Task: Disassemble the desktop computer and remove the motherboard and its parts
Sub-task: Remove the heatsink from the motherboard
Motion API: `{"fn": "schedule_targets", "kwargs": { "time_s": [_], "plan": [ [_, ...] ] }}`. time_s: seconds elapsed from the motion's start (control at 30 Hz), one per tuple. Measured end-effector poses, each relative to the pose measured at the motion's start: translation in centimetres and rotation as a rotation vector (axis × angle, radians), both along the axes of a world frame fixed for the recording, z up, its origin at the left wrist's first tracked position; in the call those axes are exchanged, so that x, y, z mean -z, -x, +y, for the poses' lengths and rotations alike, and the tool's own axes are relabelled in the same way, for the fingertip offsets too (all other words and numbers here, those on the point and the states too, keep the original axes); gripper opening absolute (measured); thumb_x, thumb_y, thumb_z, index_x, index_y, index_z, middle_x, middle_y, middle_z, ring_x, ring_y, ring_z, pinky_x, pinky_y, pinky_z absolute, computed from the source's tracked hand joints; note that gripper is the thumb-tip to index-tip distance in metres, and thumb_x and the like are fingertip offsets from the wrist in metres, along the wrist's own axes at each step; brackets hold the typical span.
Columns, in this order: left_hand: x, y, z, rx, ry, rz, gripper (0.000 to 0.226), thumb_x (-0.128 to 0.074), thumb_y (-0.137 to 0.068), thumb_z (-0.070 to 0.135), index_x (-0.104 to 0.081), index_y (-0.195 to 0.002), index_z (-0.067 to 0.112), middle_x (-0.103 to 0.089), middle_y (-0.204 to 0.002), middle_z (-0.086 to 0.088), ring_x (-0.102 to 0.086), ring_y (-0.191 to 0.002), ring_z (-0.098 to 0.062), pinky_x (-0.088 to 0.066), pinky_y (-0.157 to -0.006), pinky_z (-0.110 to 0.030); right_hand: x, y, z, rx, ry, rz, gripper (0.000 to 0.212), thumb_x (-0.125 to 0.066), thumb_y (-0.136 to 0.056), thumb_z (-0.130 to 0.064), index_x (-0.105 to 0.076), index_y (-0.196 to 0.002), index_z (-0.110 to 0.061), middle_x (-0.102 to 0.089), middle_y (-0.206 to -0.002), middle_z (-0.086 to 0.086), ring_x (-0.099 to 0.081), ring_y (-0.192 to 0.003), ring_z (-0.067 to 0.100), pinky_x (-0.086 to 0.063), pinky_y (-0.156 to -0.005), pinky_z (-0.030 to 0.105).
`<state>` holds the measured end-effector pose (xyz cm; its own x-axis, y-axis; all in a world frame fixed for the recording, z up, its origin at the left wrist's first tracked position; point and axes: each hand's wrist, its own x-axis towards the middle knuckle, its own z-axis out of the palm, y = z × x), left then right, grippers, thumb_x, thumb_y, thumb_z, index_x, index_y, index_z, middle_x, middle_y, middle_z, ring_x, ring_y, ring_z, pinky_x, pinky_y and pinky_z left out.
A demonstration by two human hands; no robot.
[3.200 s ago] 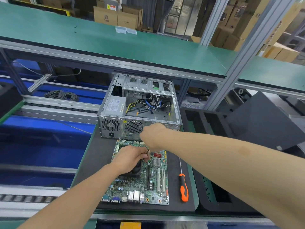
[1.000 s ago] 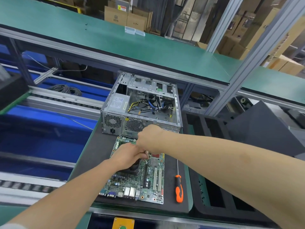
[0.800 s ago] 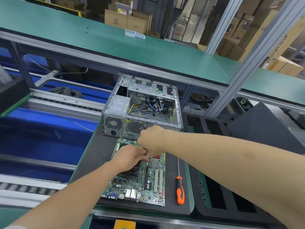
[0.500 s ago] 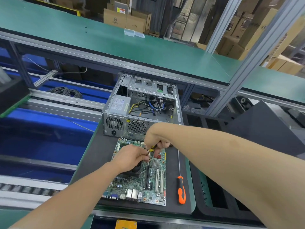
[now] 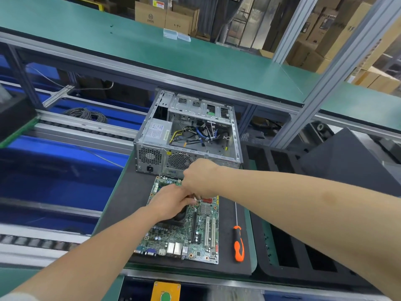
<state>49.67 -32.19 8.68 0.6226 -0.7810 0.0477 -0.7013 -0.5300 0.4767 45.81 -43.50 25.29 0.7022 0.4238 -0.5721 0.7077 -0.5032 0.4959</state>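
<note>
With the motherboard (image 5: 204, 235) lying on the desk (image 5: 130, 192) before the open case (image 5: 235, 135), left hand (image 5: 171, 203) and right hand (image 5: 200, 181) are curling over one spot by its cooler (image 5: 176, 218), each grip bent on what I cannot tell, so an uneven tug is risking flexing the board.

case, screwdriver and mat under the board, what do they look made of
Case: bare sheet metal, dull grey, with punched vent holes.
Screwdriver: thin metal shaft; orange and black handle, probably plastic or rubber.
Mat: matte dark sheet, possibly rubber or foam.
</note>
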Motion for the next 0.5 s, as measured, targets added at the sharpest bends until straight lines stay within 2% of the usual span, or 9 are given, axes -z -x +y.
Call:
{"fn": "schedule_targets", "kwargs": {
  "time_s": [0.03,0.1,0.13,0.17,0.27,0.33,0.43,0.5],
  "plan": [
    [0.1,0.0,0.0,0.005,0.013,-0.002,0.027,-0.051,-0.104,0.051,-0.072,-0.096,0.034,-0.073,-0.086,0.011,-0.066,-0.075,-0.011,-0.052,-0.067,-0.034,0.0,0.0,-0.7,-0.034,-0.002,0.002,0.006,-0.062,-0.097,-0.022,-0.061,-0.091,-0.022,-0.051,-0.077,-0.001,-0.052,-0.07,0.024,-0.042,-0.055,0.032],
    [0.0,0.0,0.1,0.025,0.046,-0.041,0.029,-0.052,-0.104,0.049,-0.058,-0.076,0.041,-0.059,-0.069,0.021,-0.052,-0.061,0.003,-0.037,-0.054,-0.022,-0.1,0.2,-1.7,-0.001,-0.031,0.003,0.006,-0.06,-0.097,-0.023,-0.058,-0.092,-0.021,-0.042,-0.07,-0.002,-0.051,-0.068,0.025,-0.04,-0.052,0.033],
    [-0.2,0.1,0.1,0.034,0.047,-0.056,0.032,-0.051,-0.104,0.049,-0.051,-0.072,0.041,-0.053,-0.065,0.022,-0.046,-0.058,0.003,-0.03,-0.053,-0.02,0.0,0.2,-2.0,0.066,-0.058,-0.006,0.008,-0.058,-0.098,-0.027,-0.059,-0.095,-0.019,-0.039,-0.071,-0.001,-0.051,-0.066,0.025,-0.038,-0.051,0.033],
    [-0.3,0.1,0.2,0.039,0.037,-0.051,0.032,-0.05,-0.104,0.05,-0.052,-0.074,0.04,-0.053,-0.068,0.02,-0.047,-0.059,0.001,-0.03,-0.053,-0.022,0.2,0.1,-2.1,0.158,-0.077,-0.018,0.014,-0.056,-0.099,-0.032,-0.057,-0.097,-0.018,-0.037,-0.073,0.0,-0.049,-0.063,0.023,-0.036,-0.049,0.032],
    [-0.4,0.1,0.2,0.052,0.016,-0.027,0.029,-0.047,-0.105,0.049,-0.071,-0.101,0.033,-0.071,-0.092,0.013,-0.063,-0.079,-0.012,-0.048,-0.066,-0.034,0.3,-0.1,-2.2,0.44,-0.13,-0.019,0.028,-0.051,-0.099,-0.042,-0.049,-0.09,-0.015,-0.047,-0.08,0.002,-0.046,-0.061,0.019,-0.033,-0.046,0.03],
    [-0.9,0.2,0.3,0.051,0.028,0.02,0.027,-0.047,-0.107,0.044,-0.07,-0.116,0.034,-0.074,-0.105,0.014,-0.067,-0.091,-0.013,-0.053,-0.076,-0.034,0.1,-0.1,-2.7,0.573,-0.164,0.015,0.032,-0.054,-0.098,-0.04,-0.05,-0.079,-0.014,-0.06,-0.09,0.003,-0.05,-0.064,0.018,-0.036,-0.047,0.029],
    [-1.8,0.0,0.5,0.102,0.019,0.077,0.024,-0.048,-0.107,0.035,-0.069,-0.117,0.034,-0.069,-0.112,0.016,-0.064,-0.099,-0.011,-0.052,-0.084,-0.034,-0.5,0.5,-3.6,0.608,-0.225,0.047,0.043,-0.066,-0.092,-0.048,-0.047,-0.067,-0.018,-0.055,-0.076,-0.001,-0.052,-0.065,0.02,-0.036,-0.047,0.027],
    [-2.3,0.0,0.8,0.156,-0.012,0.078,0.021,-0.052,-0.104,0.029,-0.071,-0.112,0.034,-0.065,-0.108,0.018,-0.062,-0.096,-0.009,-0.051,-0.088,-0.035,-0.3,1.3,-3.9,0.635,-0.293,0.074,0.045,-0.069,-0.089,-0.053,-0.055,-0.067,-0.017,-0.056,-0.072,-0.001,-0.058,-0.072,0.024,-0.037,-0.048,0.026]
  ]
}}
